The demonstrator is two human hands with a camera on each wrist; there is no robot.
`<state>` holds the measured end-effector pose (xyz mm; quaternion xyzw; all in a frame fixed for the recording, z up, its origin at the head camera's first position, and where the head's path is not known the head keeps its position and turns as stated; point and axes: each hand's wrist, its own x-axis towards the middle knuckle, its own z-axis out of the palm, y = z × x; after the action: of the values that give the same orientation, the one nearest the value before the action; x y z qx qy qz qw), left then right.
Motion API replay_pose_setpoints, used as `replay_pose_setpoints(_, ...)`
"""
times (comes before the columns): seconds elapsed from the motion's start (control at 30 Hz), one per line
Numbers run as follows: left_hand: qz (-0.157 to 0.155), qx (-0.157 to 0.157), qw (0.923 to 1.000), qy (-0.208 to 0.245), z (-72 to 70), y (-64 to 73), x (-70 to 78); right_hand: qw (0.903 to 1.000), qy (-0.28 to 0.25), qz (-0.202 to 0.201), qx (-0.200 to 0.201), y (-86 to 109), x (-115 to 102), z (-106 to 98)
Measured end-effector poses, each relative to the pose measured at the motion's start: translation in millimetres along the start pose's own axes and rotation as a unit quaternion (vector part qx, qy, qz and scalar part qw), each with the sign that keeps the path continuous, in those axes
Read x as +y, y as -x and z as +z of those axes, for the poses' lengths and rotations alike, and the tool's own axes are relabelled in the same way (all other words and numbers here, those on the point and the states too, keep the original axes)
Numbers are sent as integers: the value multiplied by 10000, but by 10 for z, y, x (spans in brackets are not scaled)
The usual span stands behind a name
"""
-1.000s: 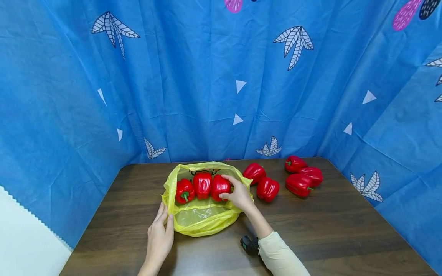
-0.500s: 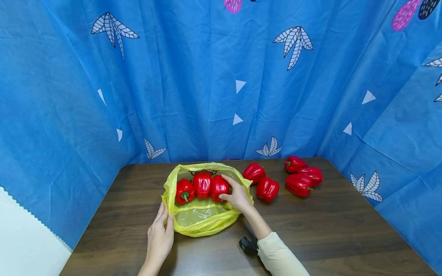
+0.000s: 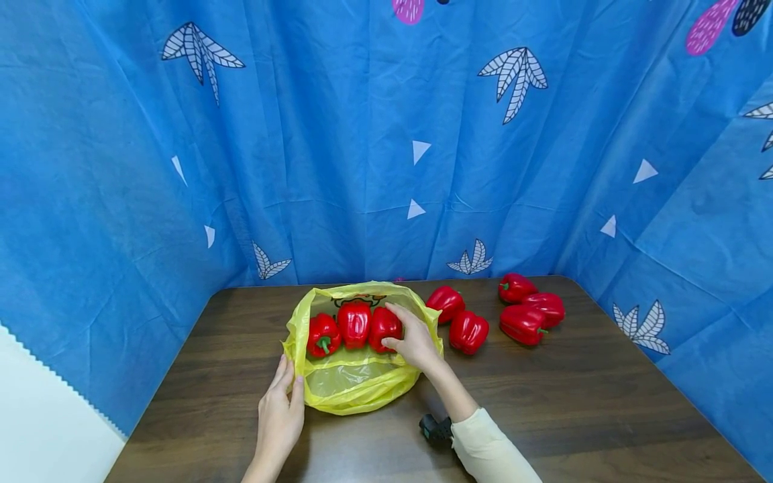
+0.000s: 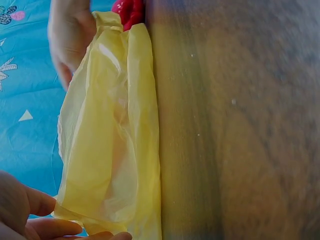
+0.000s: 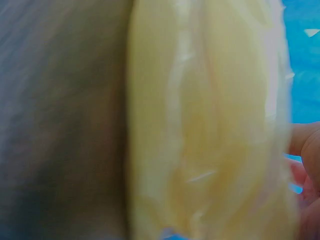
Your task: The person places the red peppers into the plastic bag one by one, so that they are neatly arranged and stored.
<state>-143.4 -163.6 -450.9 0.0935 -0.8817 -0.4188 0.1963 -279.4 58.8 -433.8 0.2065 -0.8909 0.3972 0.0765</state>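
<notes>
A yellow plastic bag [image 3: 338, 402] lies on the table with its mouth spread, and red bell peppers sit in a row inside. My left hand [image 3: 280, 409] pinches the bag's left edge between thumb and fingers; the left wrist view shows these fingers [image 4: 55, 227] at the rim too. My right hand [image 3: 418, 342] reaches into the mouth, its thumb and fingers around the rightmost bell pepper [image 3: 383, 327]. Left of it are a middle bell pepper [image 3: 354, 325] and one with its green stem [image 3: 323, 335] facing me. In the right wrist view the bag's side hides most of the right hand [image 5: 310, 165].
Right of the bag lie two bell peppers [image 3: 468, 331], and farther right a cluster of three bell peppers [image 3: 522, 324]. A small black device [image 3: 433, 428] shows under the right forearm. A blue patterned curtain [image 3: 362, 168] hangs behind the brown wooden table [image 3: 580, 416].
Almost nothing differs. The right hand stays on the rightmost bell pepper with only a tiny shift, and the left hand keeps its place at the bag's edge.
</notes>
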Motion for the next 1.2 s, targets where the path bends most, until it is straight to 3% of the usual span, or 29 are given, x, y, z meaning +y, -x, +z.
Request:
replay_pose_setpoints(0.3, -65, -92, 9999, 24, -9, -3, 10, 9967, -584, -376, 423, 137, -396, -469)
replay_pose_setpoints(0.53, 2, 54, 10000, 42, -12, 2, 1, 9899, -468, -522, 1229, 245, -182, -879)
replay_pose_setpoints(0.8, 8, 22, 10000, 72, -17, -12, -2, 9852, -280, 328, 1658, 391, 322, -1189)
replay_pose_setpoints(1.0, -55, -65, 10000, 16, -15, -10, 12, 9825, -255, 1098, 1479, 461, 629, -1202)
replay_pose_setpoints(1.2, -15, -2, 10000, 7, -6, -3, 7, 9791, -307, 1631, 1172, 448, 792, -1114)
